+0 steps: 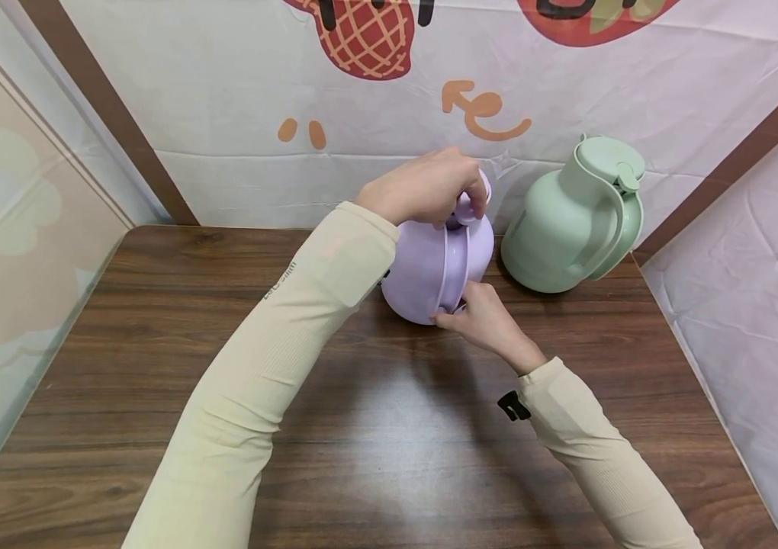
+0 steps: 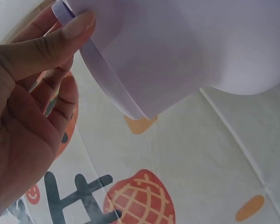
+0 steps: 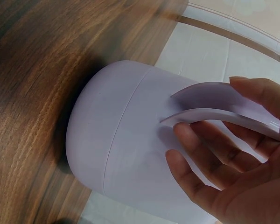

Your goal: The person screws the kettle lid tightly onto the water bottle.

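Observation:
A lilac vacuum jug [image 1: 416, 263] stands upright at the back of the table. My left hand [image 1: 430, 187] reaches over its top and pinches the edge of the lid [image 2: 65, 13] between thumb and fingers. In the head view, that hand covers much of the lid. Lower down, my right hand [image 1: 488, 316] holds the jug's handle [image 3: 224, 115]. In the right wrist view, the thumb lies along the handle's outer side, with fingers curled beneath it. A pale green vacuum jug [image 1: 547, 221] stands just right of the lilac one; neither hand touches it.
The dark wooden table [image 1: 375, 457] meets a white printed cloth [image 1: 224, 183] right behind the jugs. More cloth hangs along the left and right sides. A black clip [image 1: 514, 406] is beside the right sleeve cuff.

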